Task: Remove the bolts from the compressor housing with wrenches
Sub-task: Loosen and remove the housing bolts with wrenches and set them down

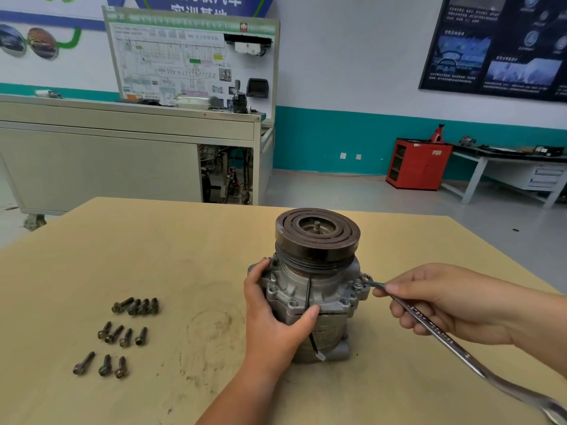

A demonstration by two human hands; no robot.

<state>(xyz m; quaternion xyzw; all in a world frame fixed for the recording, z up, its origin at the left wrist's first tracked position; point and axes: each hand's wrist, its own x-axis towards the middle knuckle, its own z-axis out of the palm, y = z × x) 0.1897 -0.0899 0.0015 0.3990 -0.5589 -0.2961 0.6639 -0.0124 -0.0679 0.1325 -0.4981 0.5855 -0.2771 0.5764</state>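
Your compressor housing stands upright near the middle of the tan worktop, with its dark grooved pulley on top. Your left hand grips the housing from its left side: the fingers curl round the far edge of the flange and the thumb presses across the front, just beside a thin black wire that runs down the casting.

Your right hand holds the wrench with its fingers curled round the shank close to the head. The wrench's head sits on a bolt at the flange's right edge (whether it is fully seated is hard to tell), and its long handle slants down past your wrist toward the lower right corner.

Well apart to the left, loose bolts lie on the worktop in three rough rows.

Behind the worktop are a grey training bench and a red cabinet.
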